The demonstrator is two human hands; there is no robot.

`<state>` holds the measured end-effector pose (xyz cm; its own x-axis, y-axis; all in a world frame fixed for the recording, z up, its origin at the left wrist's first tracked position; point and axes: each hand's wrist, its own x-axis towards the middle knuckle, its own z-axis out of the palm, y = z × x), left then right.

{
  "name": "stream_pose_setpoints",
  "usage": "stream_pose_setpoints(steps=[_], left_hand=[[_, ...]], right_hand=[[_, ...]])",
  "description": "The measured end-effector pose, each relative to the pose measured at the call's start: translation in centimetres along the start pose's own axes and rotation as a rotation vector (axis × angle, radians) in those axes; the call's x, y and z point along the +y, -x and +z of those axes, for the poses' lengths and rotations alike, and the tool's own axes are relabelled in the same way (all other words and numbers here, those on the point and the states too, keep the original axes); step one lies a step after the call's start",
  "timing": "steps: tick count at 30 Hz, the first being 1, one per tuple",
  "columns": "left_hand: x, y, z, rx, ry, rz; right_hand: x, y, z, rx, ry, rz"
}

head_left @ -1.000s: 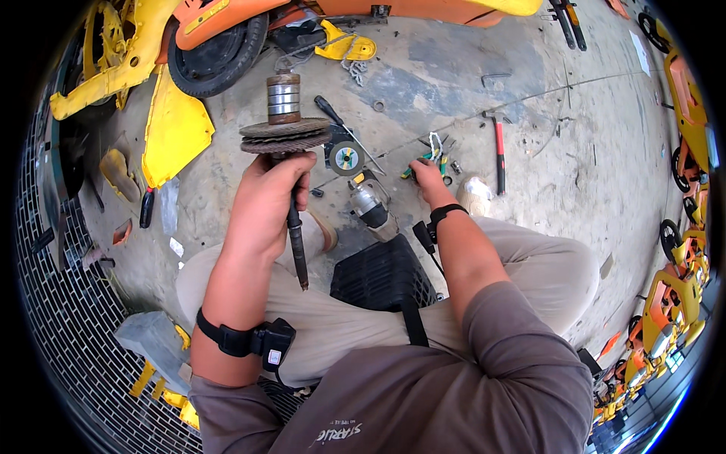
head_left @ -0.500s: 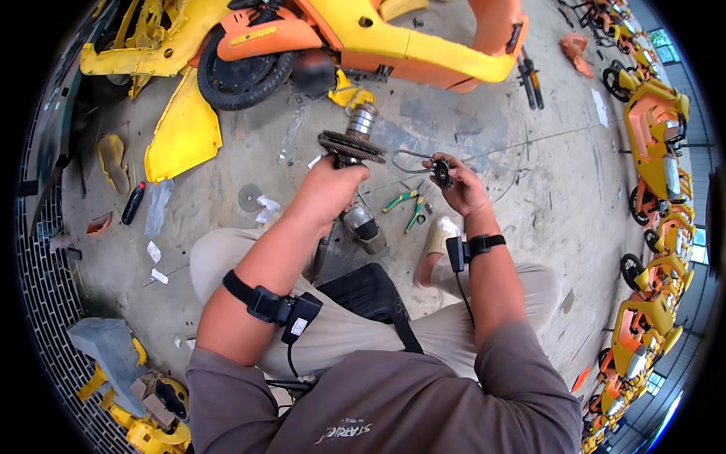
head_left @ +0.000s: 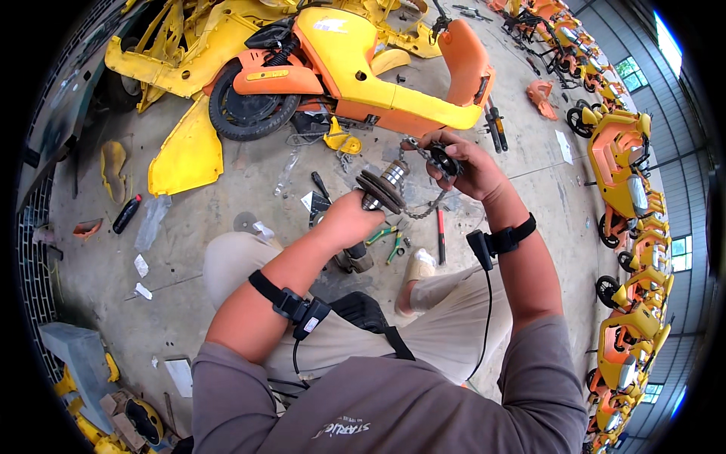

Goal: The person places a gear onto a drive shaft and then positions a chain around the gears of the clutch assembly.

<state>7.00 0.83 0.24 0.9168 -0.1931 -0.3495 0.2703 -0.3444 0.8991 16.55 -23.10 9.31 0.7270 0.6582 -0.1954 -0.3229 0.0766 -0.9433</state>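
Note:
My left hand is wrapped round a metal shaft that carries a dark, ridged gear disc; the shaft's bare end tilts up to the right. Close by on the right, my right hand grips a small, dark round part between thumb and fingers. A thin chain loops down from that part and passes beside the gear disc. Whether chain and disc touch, I cannot tell. Below my left hand shows a metal cylinder, partly hidden by my forearm.
Green-handled pliers, a red-and-black bar tool and a dark screwdriver lie on the concrete floor. A yellow-orange scooter body with its wheel lies ahead. Rows of scooters line the right side.
The gap between my hands has narrowed: the round part and chain are now beside the shaft's end. The shaft leans further right. My head view has shifted, showing more of the scooter body.

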Motion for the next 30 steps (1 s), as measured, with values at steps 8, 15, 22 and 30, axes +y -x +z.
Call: stream_pose_setpoints(steps=[8, 15, 22, 30], left_hand=[[0.0, 2.2, 1.9, 0.063, -0.227, 0.186], [-0.5, 2.3, 2.4, 0.145, -0.31, 0.283], [-0.7, 2.2, 2.9, 0.262, -0.366, 0.384], [0.3, 2.3, 2.6, 0.271, -0.289, 0.296]], right_hand=[[-2.5, -0.7, 3.7, -0.054, 0.078, 0.241], [-2.6, -0.5, 5.4, -0.058, 0.111, 0.35], [-2.9, -0.1, 6.7, -0.06, 0.112, 0.397], [-2.0, 1.1, 6.6, 0.04, 0.159, 0.39]])
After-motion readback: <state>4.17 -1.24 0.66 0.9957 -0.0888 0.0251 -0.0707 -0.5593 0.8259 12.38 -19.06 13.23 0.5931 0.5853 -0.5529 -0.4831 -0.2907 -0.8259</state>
